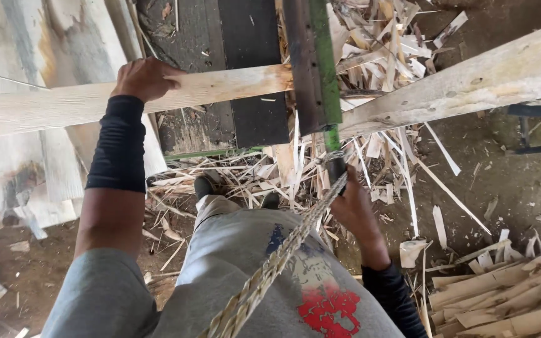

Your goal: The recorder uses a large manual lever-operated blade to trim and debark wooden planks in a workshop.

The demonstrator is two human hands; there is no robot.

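Pale long wooden plank (220, 91) lies flat across the picture, and the left hand (144, 78) has a clenched grip over its top edge. Just past that grip to the right, the plank ends against a dark upright metal bar with a green edge (313, 62). Below that bar, the right hand (353, 209) is closed around a dark handle (335, 168), right beside a thick twisted straw-coloured rope (270, 266) that runs back toward the person.

It looks like the plank is being held steady at the bar while the handle is worked. Both grips would need to stay firm.

Further out, a second pale plank (471, 81) slants away, and thin wood strips (383, 44) cover the dirt floor (508, 181).

What the bar belongs to is cut off at the top. The fingers under the plank are hidden.
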